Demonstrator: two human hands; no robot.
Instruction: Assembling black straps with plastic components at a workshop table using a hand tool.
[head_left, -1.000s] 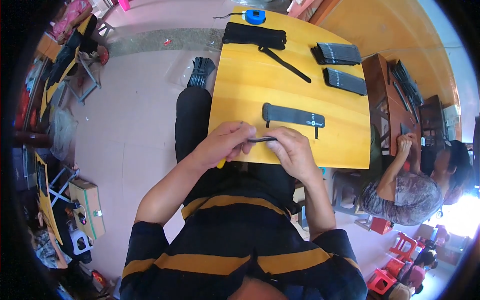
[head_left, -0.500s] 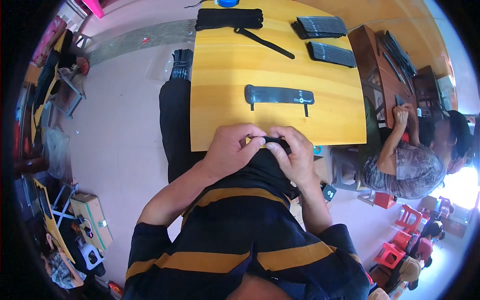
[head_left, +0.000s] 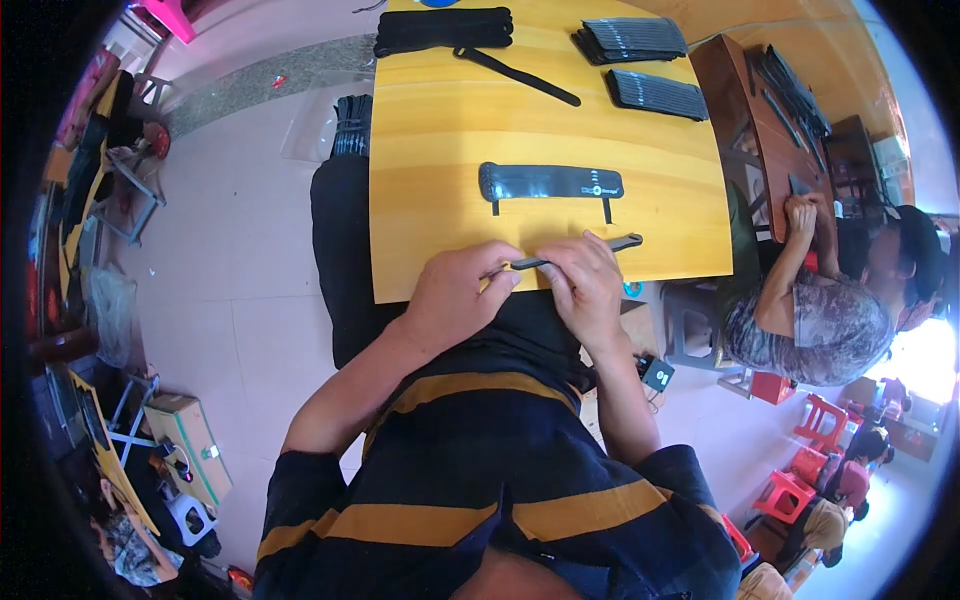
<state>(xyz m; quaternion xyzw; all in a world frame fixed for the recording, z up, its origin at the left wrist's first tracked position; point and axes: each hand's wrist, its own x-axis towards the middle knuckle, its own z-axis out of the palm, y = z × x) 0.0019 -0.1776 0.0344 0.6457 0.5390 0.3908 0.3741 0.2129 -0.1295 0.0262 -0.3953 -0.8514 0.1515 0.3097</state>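
Near the front edge of the yellow table [head_left: 430, 230], both my hands hold one black strap [head_left: 626, 242], which looks like a hook-and-loop cable strap. My left hand [head_left: 450, 295] pinches its left end between thumb and fingers. My right hand [head_left: 588, 285] closes over its middle, hiding part of it, and the slotted end sticks out to the right over the tabletop. Just beyond lies a glossy black sleeve [head_left: 545, 182] with rounded ends, white print and two thin dark tabs at its lower edge. A single loose black strap [head_left: 520, 78] lies slanting farther back.
A bundle of black straps [head_left: 445, 30] sits at the back left. Two stacks of dark printed sleeves [head_left: 655, 95] are at the back right. Another bundle [head_left: 352, 125] is left of the table. At right, a co-worker [head_left: 820, 320] sits at a brown table [head_left: 770, 150].
The strap, bunched short between my fingers before, now extends rightward past my right hand with its slotted end showing. My hands have moved slightly; the whole view has shifted a little.
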